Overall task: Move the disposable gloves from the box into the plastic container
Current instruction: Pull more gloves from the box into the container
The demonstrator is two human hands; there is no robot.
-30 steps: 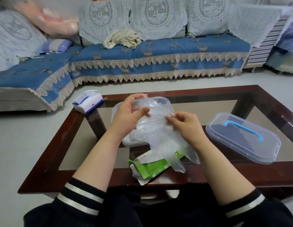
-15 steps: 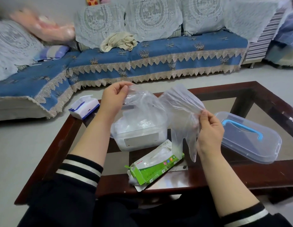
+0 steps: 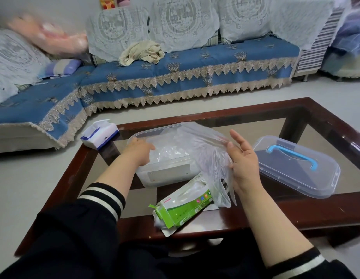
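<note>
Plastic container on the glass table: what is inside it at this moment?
The plastic container holds crumpled clear disposable gloves, with the left hand reaching in over them. Another glove, held by the right hand, drapes over its right side, hiding that part.

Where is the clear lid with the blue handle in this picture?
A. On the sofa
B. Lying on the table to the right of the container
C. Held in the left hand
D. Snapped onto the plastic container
B: the lid lies flat on the glass table, to the right of the open plastic container, and neither hand touches it.
</note>
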